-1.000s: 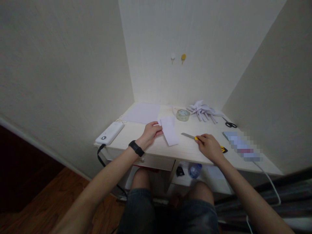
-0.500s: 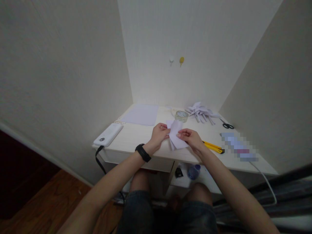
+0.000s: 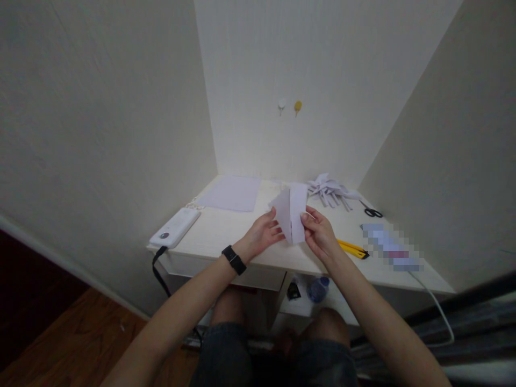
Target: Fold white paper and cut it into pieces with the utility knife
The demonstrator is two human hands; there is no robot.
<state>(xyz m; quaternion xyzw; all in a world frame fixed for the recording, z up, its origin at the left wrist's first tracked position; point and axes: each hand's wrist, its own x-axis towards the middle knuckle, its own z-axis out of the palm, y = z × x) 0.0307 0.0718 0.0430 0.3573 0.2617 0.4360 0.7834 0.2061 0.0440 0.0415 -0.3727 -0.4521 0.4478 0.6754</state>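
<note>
A folded white sheet of paper (image 3: 298,212) stands above the desk's front part, its fold running up and down and its two parts spread apart. My right hand (image 3: 320,228) pinches the paper's right edge, thumb on the near face. At the left side, my left hand (image 3: 266,230) has its thumb and fingers apart around the paper's edge; whether the fingertips touch it I cannot tell. A black watch (image 3: 234,259) is on my left wrist.
On the desk (image 3: 226,236) lie a white paper sheet (image 3: 231,193), a white power bank (image 3: 175,228), folded paper pieces (image 3: 330,191), scissors (image 3: 373,213), a yellow utility knife (image 3: 352,249) and a blurred-out item (image 3: 389,247). A bottle (image 3: 318,290) is on the shelf below.
The paper has been raised and turned upright, and its folds have spread. My left hand has loosened its pinch and opened its fingers. My right hand still holds the right edge.
</note>
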